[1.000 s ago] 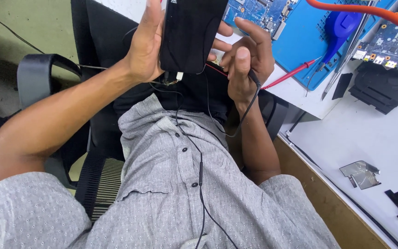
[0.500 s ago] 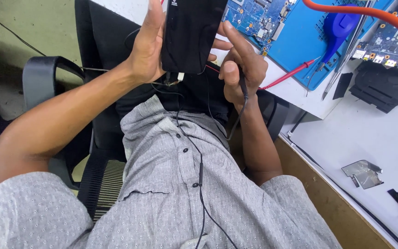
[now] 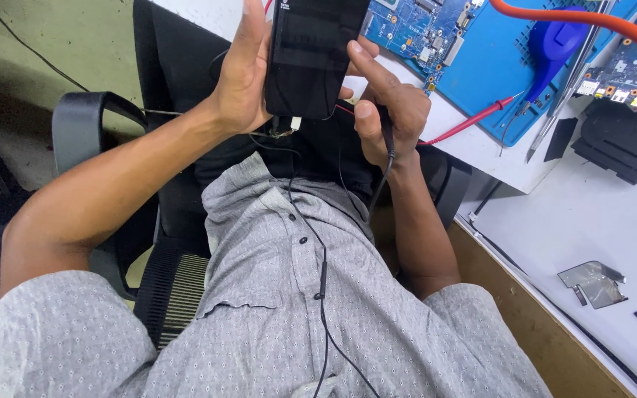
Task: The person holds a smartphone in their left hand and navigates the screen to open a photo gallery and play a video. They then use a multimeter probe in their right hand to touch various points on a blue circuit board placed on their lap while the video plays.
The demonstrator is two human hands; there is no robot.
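— Hands first: how are they seen?

— Both are raised in front of the chest. The left hand (image 3: 243, 77) is wrapped around the left edge of a black phone (image 3: 315, 55), which is held upright with its dark screen turned toward the camera. The phone is clamped between the palm and the curled fingers.

— And the right hand?

— The right hand (image 3: 385, 110) is closed around a thin black probe (image 3: 388, 144), which is pinched against the palm and points downward. Its forefinger is stretched up so that the right edge of the phone is touched. The two hands are kept apart, with the phone between them.

— What is hung below the phone?

— A thin black cable (image 3: 322, 287) is plugged in at the lower edge and is trailed down over a grey patterned shirt (image 3: 274, 309).

— What is laid on the table?

— A white table (image 3: 591, 214) is seen to the right. A blue mat (image 3: 495, 81) is spread on it, and a blue circuit board (image 3: 414, 29) is laid on the mat just beside the phone. A red probe (image 3: 473, 121) is rested across the mat's lower edge. An orange hose (image 3: 591, 26) is run across the top, and a black fan part (image 3: 624, 140) is set near the right edge. A small metal bracket (image 3: 591, 280) is laid lower down, well apart from the hands.

— And at the left?

— The black armrest (image 3: 86, 121) of a chair is seen beside the left forearm.
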